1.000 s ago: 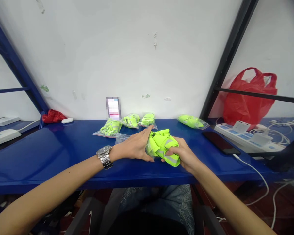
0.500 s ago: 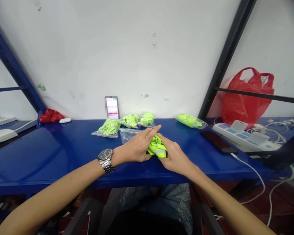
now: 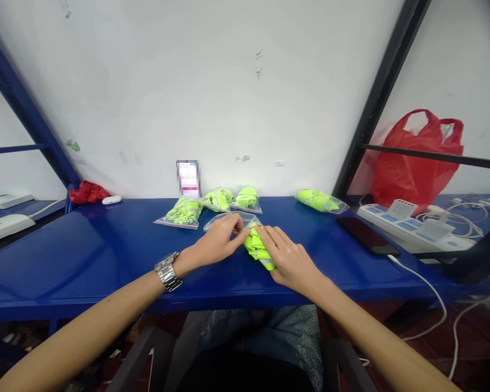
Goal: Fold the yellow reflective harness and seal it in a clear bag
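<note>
A folded neon-yellow reflective vest (image 3: 258,249) with silver-grey strips lies bunched on the blue table in front of me. My right hand (image 3: 294,260) presses over its right side, fingers closed on it. Just left of the bundle, my left hand (image 3: 220,237), below a metal wristwatch, has its fingers curled and its thumb near the vest's upper edge. Those fingers are at the edge of a clear plastic zip bag (image 3: 250,219), which is partly hidden behind the left hand and touches the vest's top.
Several bagged yellow bundles, one a tilted bag (image 3: 182,211), lie along the wall near a propped phone (image 3: 188,178). Another bagged bundle (image 3: 318,200) is at right. A black phone (image 3: 368,236) on a white cable, a power strip (image 3: 416,228) and a red bag (image 3: 418,160) stand farther right.
My left hand has drawn back slightly left and its stretched fingers have curled to the bag. My right hand has turned over the top of the vest, which has shifted slightly.
</note>
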Action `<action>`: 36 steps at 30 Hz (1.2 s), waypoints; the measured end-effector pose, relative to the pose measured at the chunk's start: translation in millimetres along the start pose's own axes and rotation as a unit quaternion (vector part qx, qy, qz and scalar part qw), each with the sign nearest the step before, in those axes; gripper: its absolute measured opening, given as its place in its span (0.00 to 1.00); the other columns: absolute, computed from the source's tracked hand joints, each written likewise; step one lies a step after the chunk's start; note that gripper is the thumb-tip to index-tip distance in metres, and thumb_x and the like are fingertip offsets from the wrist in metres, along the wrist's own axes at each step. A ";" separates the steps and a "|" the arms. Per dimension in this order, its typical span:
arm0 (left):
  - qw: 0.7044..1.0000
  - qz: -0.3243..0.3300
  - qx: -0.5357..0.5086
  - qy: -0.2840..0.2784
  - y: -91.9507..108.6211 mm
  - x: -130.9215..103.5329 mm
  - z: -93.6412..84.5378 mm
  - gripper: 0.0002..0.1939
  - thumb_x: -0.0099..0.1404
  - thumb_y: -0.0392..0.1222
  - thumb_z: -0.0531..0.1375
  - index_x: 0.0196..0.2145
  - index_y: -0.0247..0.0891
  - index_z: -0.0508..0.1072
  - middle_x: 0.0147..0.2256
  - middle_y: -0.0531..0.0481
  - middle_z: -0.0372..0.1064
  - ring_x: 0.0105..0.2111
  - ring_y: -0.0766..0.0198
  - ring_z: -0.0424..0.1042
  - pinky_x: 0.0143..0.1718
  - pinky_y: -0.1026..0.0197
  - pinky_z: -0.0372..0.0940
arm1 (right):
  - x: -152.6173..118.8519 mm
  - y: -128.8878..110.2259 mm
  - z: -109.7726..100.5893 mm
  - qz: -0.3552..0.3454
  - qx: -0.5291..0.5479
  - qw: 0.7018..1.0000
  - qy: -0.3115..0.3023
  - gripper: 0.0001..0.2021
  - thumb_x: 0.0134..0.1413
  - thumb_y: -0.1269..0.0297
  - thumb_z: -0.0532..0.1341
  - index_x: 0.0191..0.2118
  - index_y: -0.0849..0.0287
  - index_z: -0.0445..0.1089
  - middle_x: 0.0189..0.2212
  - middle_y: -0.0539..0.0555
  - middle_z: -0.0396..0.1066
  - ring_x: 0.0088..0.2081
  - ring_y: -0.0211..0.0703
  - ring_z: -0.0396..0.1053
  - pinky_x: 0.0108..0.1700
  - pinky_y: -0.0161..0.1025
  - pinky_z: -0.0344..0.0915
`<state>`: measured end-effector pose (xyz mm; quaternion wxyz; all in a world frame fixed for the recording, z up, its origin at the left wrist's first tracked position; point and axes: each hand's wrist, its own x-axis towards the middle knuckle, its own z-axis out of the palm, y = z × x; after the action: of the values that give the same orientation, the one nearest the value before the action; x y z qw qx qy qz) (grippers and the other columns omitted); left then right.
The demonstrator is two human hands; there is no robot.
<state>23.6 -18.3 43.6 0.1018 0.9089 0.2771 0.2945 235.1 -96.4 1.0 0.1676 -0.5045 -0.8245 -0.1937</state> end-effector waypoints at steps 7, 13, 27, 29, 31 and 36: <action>0.995 0.002 0.099 0.014 -2.8 -6.3 19.9 0.08 0.73 0.41 0.45 0.37 0.39 0.59 0.31 0.50 0.64 0.28 0.63 0.65 0.31 0.59 0.60 | 6.3 4.1 4.3 0.008 -0.026 0.999 0.018 0.43 0.46 0.77 0.52 0.70 0.62 0.37 0.62 0.68 0.58 0.62 0.63 0.56 0.38 0.47 0.76; 0.987 -0.019 0.150 0.047 -8.5 5.7 16.9 0.14 0.74 0.48 0.45 0.44 0.36 0.61 0.35 0.46 0.66 0.33 0.59 0.68 0.35 0.56 0.64 | 9.1 5.0 4.0 -0.002 -0.024 1.000 0.005 0.41 0.45 0.78 0.52 0.69 0.65 0.43 0.62 0.68 0.58 0.62 0.62 0.55 0.43 0.49 0.75; 0.987 0.042 0.137 -0.073 -4.0 -13.2 9.3 0.13 0.74 0.41 0.42 0.36 0.37 0.62 0.32 0.48 0.66 0.29 0.61 0.65 0.32 0.57 0.60 | 20.3 8.4 9.9 0.004 0.004 1.000 -0.002 0.37 0.49 0.76 0.53 0.67 0.63 0.48 0.60 0.67 0.61 0.60 0.61 0.59 0.42 0.47 0.75; 0.991 0.027 0.116 -0.064 -1.0 -12.9 7.9 0.14 0.74 0.42 0.42 0.34 0.38 0.61 0.30 0.49 0.65 0.28 0.62 0.63 0.30 0.57 0.58 | 20.9 11.1 10.7 0.005 0.052 0.999 0.006 0.37 0.48 0.75 0.54 0.67 0.64 0.49 0.60 0.68 0.61 0.59 0.60 0.60 0.47 0.50 0.73; 0.991 0.027 0.109 -0.072 2.3 -10.3 3.7 0.15 0.75 0.43 0.41 0.33 0.39 0.61 0.28 0.51 0.63 0.26 0.63 0.62 0.29 0.58 0.56 | 21.0 13.4 9.0 0.001 0.119 0.993 0.015 0.37 0.47 0.74 0.55 0.66 0.64 0.51 0.61 0.68 0.61 0.59 0.59 0.62 0.51 0.51 0.70; 0.965 0.115 0.234 -0.018 11.0 7.0 -19.8 0.15 0.75 0.44 0.43 0.36 0.37 0.65 0.39 0.41 0.68 0.38 0.56 0.65 0.40 0.52 0.60 | 25.2 14.8 -3.3 0.028 0.336 0.941 0.039 0.33 0.49 0.73 0.57 0.63 0.57 0.60 0.50 0.57 0.73 0.44 0.51 0.73 0.46 0.44 0.69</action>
<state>21.4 -23.0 66.7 -0.1430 0.9382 0.2301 0.2151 237.6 -72.6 18.1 0.3649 -0.4340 -0.8199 0.0794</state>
